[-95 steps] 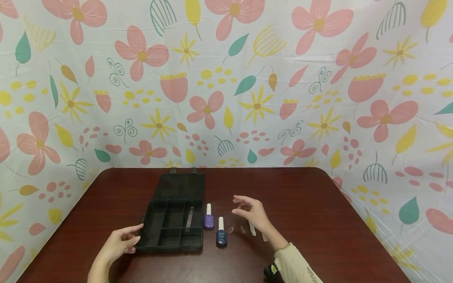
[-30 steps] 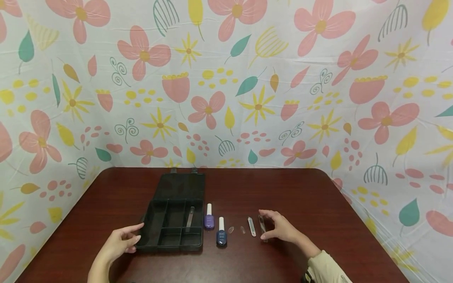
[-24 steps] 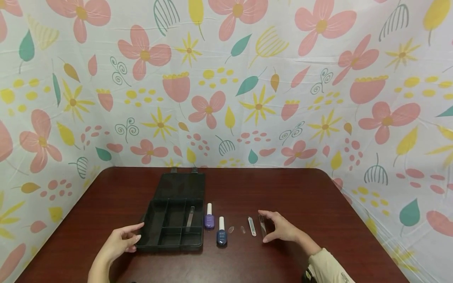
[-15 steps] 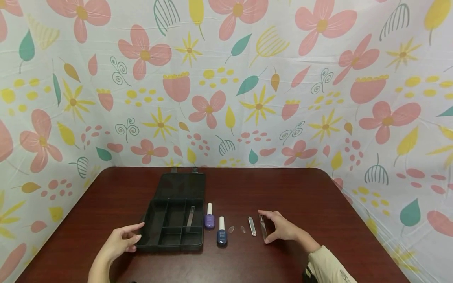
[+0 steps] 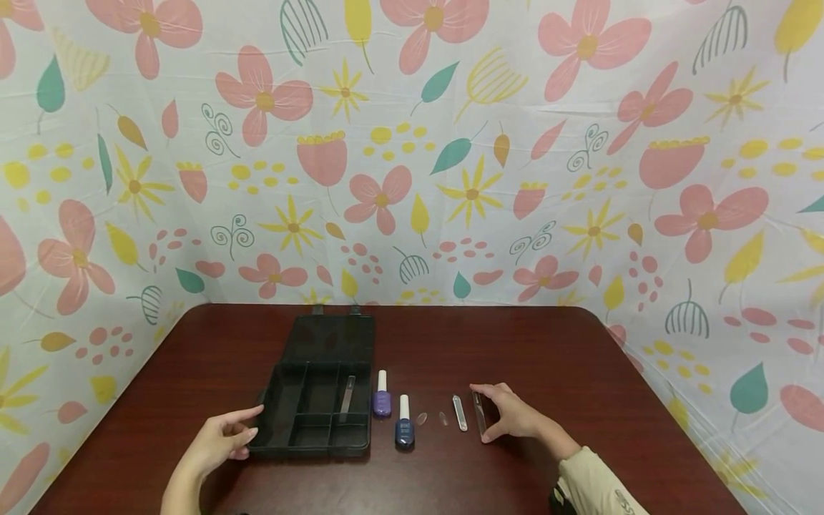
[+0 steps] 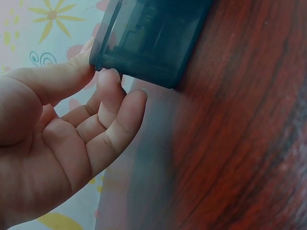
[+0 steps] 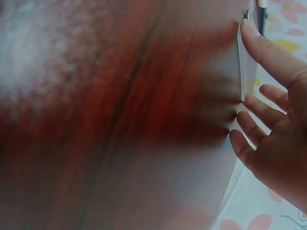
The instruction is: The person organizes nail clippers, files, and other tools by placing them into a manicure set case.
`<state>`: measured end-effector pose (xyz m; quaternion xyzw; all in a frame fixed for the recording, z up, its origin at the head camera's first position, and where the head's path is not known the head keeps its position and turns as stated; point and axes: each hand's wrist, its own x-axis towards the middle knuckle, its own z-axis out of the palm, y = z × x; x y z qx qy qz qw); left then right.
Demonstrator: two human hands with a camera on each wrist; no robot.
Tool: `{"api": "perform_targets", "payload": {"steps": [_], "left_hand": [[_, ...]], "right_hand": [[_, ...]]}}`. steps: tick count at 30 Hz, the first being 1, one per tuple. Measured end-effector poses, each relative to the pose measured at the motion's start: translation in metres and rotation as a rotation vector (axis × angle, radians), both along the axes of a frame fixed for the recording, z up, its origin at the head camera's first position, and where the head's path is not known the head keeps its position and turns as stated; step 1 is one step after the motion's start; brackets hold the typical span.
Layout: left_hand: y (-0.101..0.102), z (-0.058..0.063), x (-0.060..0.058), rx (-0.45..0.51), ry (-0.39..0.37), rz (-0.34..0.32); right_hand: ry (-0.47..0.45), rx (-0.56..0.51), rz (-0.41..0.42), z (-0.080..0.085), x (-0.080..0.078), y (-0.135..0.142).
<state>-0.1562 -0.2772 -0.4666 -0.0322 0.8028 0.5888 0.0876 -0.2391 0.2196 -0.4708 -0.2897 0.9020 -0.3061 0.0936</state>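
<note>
Pinching strip [image 5: 479,413] by both ends, its likely best hold: right fingers [image 7: 263,109]; strip probably light, stiff, slick; left fingers [image 6: 125,120] gripping box [image 5: 309,452].

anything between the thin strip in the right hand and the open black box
Yes, from the strip leftward: a silver clipper, two small clear pieces, a blue bottle, then a purple bottle beside the box.
</note>
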Motion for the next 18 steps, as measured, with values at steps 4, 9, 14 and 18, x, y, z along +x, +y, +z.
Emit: {"api": "perform_targets", "payload": {"steps": [4, 9, 14, 18], "left_hand": [[0.0001, -0.0005, -0.0001, -0.002, -0.004, 0.005], [-0.0005, -0.0009, -0.0004, 0.007, -0.011, 0.001], [-0.0011, -0.0005, -0.0002, 0.010, -0.013, -0.003], [-0.0011, -0.0008, -0.0003, 0.011, -0.012, -0.005]], "right_hand": [[0.030, 0.001, 0.008, -0.0009, -0.0005, -0.0004], [0.046, -0.026, -0.002, -0.0018, -0.0008, -0.0006], [-0.017, -0.064, -0.054, 0.0001, -0.0013, -0.0009], [-0.026, -0.066, -0.091, 0.0005, -0.0012, -0.0008]]}}
